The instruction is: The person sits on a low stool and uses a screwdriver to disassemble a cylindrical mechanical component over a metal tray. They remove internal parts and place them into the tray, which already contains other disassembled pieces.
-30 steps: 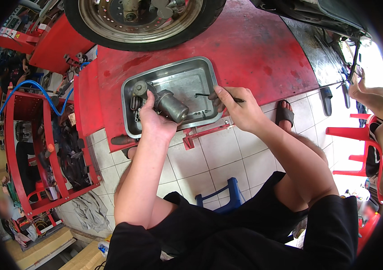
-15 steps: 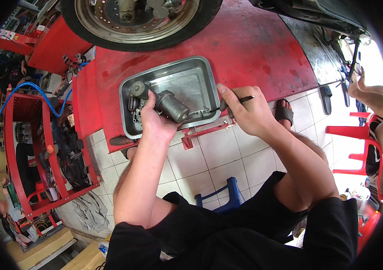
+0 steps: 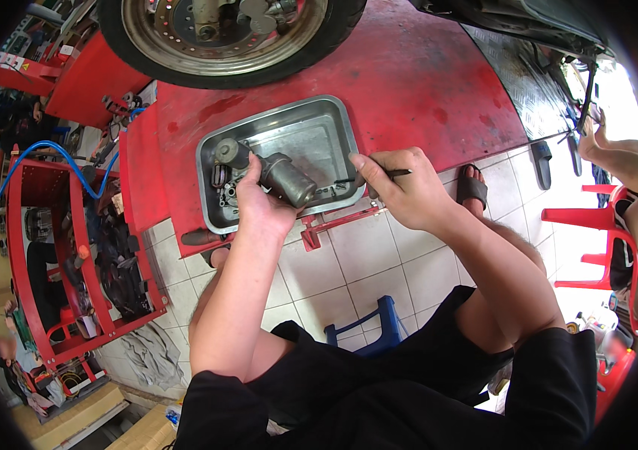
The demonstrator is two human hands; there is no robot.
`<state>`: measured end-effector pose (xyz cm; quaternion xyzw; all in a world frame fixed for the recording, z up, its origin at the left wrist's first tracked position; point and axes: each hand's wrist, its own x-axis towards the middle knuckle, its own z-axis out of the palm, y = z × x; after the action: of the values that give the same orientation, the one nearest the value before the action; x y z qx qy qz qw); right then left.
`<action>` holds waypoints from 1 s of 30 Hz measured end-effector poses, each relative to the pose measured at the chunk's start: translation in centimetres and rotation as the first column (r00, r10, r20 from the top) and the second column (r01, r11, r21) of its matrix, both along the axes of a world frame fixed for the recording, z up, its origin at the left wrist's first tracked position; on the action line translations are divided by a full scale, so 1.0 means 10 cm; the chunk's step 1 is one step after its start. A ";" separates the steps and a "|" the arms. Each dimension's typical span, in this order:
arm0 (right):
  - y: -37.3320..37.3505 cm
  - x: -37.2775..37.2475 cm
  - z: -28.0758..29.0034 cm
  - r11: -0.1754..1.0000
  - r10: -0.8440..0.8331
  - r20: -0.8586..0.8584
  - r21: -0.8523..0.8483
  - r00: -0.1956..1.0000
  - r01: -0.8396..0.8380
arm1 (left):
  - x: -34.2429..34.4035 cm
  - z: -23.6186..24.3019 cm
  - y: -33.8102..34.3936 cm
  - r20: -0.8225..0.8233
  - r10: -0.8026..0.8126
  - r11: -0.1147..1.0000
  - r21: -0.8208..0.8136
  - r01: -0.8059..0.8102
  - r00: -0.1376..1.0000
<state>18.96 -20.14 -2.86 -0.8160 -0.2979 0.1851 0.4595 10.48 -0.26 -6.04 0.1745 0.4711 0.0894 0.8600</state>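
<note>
My left hand is closed around a grey metal cylindrical motor, its thumb over the near side. The motor is tilted above a rectangular metal tray, its bare end turned toward my right hand. Pinched in my right hand is a slim dark hand tool, like a screwdriver. Its thin shaft points left over the tray's right end, close to the motor's end. Whether the tip touches the motor, I cannot tell. Small metal parts lie in the tray beside and under the motor.
The tray stands on a red workbench. A motorcycle wheel is at its far edge. On the left is a red shelf rack with a blue hose. A blue stool stands below; a red chair and another person are at right.
My right hand has shifted slightly left with the tool, bringing its shaft nearer the motor's end. My left hand and the motor have hardly moved.
</note>
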 end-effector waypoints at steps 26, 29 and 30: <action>0.01 -0.01 -0.03 0.990 0.140 -0.020 -0.015 0.990 -0.141 | -0.02 -0.02 0.03 0.014 -0.009 0.998 0.058 0.008 1.000; 0.00 0.01 -0.03 0.985 0.174 -0.043 0.019 0.984 -0.173 | 0.00 -0.04 0.04 0.020 0.007 0.999 0.039 -0.007 1.000; 0.00 0.00 -0.04 0.979 0.204 -0.021 0.034 0.979 -0.203 | 0.01 -0.04 0.03 0.022 0.013 1.000 0.028 -0.014 1.000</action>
<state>18.99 -20.11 -3.27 -0.7715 -0.3770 0.2365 0.4547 10.60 0.09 -6.48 0.1822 0.4618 0.1036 0.8619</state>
